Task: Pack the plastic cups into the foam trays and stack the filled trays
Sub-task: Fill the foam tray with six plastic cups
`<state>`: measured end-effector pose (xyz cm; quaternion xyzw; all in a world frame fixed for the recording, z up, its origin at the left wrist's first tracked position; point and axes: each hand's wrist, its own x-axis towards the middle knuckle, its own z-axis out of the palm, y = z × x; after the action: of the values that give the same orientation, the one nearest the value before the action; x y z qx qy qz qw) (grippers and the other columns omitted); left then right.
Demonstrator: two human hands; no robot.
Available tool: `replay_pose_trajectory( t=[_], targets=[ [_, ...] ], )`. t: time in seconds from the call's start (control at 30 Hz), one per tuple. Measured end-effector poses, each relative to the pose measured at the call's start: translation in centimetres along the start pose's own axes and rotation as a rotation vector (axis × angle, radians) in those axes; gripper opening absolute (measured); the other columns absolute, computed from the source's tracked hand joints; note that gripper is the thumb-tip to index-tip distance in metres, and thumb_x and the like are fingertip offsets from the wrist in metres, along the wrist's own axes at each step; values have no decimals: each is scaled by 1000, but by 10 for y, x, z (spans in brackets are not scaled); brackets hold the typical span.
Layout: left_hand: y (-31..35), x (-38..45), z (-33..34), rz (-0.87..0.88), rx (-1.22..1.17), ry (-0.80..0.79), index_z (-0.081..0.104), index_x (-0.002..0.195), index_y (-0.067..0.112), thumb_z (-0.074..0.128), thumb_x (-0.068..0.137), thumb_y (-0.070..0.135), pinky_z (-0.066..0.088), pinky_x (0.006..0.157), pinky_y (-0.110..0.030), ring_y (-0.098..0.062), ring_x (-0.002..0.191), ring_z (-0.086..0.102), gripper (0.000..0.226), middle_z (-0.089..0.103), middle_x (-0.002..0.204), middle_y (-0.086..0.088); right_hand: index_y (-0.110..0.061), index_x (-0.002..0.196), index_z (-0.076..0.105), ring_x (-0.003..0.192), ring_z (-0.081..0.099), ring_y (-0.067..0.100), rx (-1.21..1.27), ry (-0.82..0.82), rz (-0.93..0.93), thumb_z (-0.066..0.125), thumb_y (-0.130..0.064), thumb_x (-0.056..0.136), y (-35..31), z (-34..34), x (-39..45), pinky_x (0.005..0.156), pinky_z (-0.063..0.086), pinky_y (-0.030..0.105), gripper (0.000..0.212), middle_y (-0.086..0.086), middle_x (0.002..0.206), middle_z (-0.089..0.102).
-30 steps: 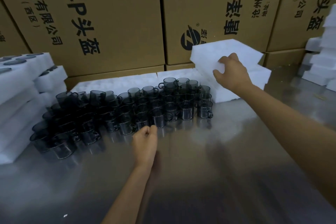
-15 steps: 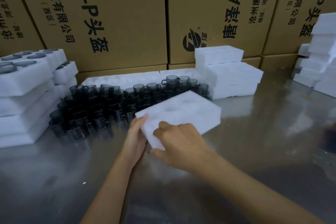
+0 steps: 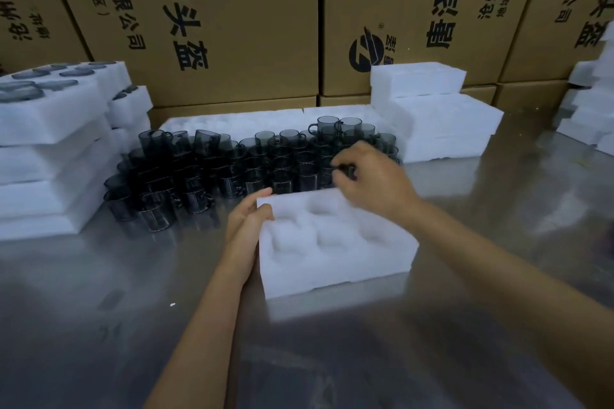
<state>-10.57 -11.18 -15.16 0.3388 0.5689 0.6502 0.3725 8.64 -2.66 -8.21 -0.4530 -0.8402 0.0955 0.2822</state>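
Tray [image 3: 335,242] of white foam down on the steel table [image 3: 99,325], six round pockets all bare — filling about to begin. Left hand [image 3: 247,226] at the tray's near-left corner, thumb hooked over the rim, steadying. Right hand [image 3: 372,176] out over the cups [image 3: 232,166], fingers curled on something dark — probably a cup handle, hard to tell for sure. Next: lift one clear, seat upright in a pocket. Cups smoky grey, see-through, handled, crowded just behind the tray.
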Motion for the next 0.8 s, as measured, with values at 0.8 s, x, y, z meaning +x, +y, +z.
replay_pose_trajectory(
  t=[0.8],
  targets=[
    [-5,28,-2,-28,38,-66,74,92,16,57,83,6,54,58,-21,-8,69,65,22,72,84,-1,-24,95,59,98,59,35,28,123,293,59,-17,89,101,39,150,81,50,34,9,13,106,66]
  ],
)
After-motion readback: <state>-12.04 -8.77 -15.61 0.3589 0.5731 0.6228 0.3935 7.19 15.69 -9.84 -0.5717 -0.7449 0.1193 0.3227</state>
